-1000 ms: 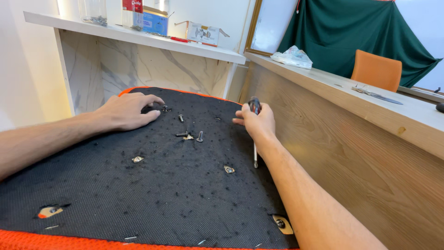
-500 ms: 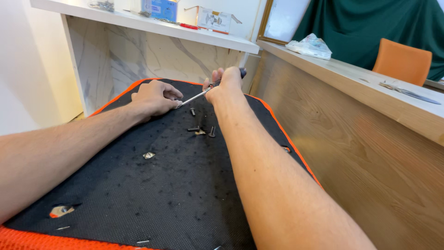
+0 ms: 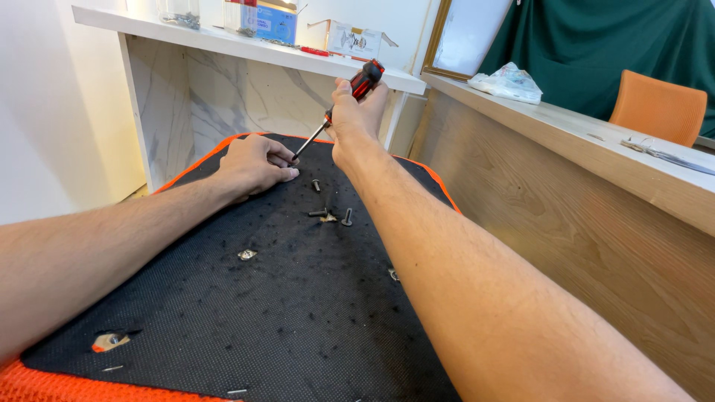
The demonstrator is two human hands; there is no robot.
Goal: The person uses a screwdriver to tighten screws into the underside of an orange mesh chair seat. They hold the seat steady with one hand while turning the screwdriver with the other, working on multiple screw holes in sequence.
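Right hand point(image 3: 356, 119) closed round a red-and-black screwdriver point(image 3: 344, 99), tip slanting down toward the left hand point(image 3: 253, 165), whose curled grip hides any contents, loose screws point(image 3: 328, 214) nearby on black mat point(image 3: 246, 313).

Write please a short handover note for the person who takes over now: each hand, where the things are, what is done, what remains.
Right hand: closed on the red-black handle of the screwdriver, shaft slanting down to the left hand.
Left hand: flat on the black mat, fingers at the screwdriver tip; what is under them is hidden.
Things: three loose screws lie on the mat just beside the hands, small metal bits nearer the camera.
Done: cannot tell; no screw visibly driven.
Left: the loose screws lie untouched.
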